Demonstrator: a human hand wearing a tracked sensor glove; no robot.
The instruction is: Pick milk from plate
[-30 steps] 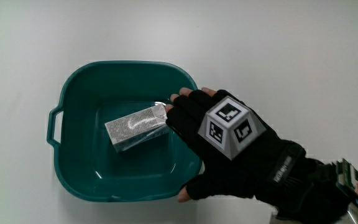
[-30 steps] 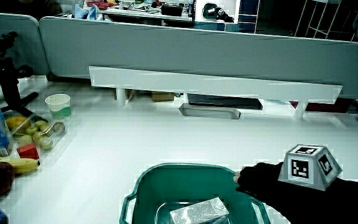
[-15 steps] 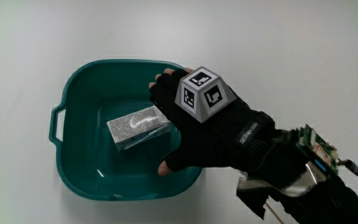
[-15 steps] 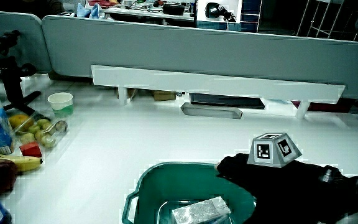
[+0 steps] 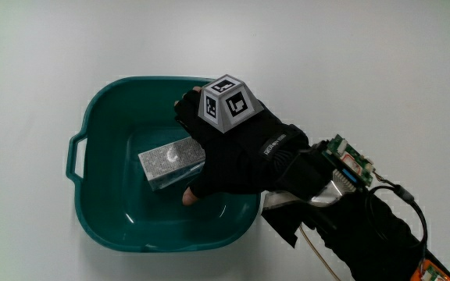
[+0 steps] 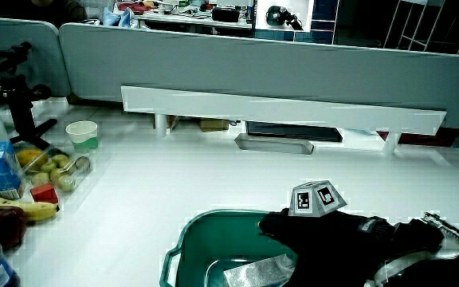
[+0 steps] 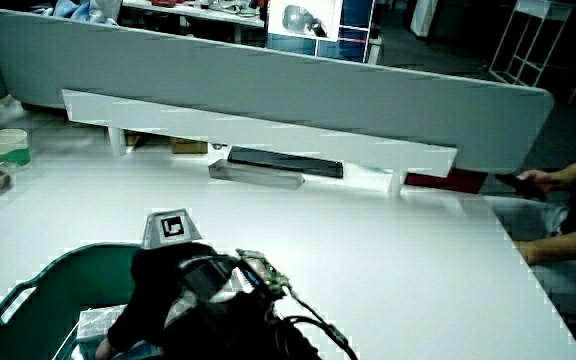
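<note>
Currently: hand (image 5: 233, 156) closing around milk carton (image 5: 172, 161) lying in teal basin (image 5: 100, 226), thumb under, grip not confirmed | advice: clamping long sides firmly, lifting straight clear of rim.

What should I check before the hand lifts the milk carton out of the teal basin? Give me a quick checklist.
1. Hand over the milk carton: ok.
2. Grip closed on the carton: cannot tell; fingers wrap one end, thumb beside it.
3. Carton lying flat inside the teal basin: ok.
4. Nothing else in the basin to snag: ok.
5. Basin sitting flat on the table: ok.
6. Path upward clear in a side view: ok.
</note>
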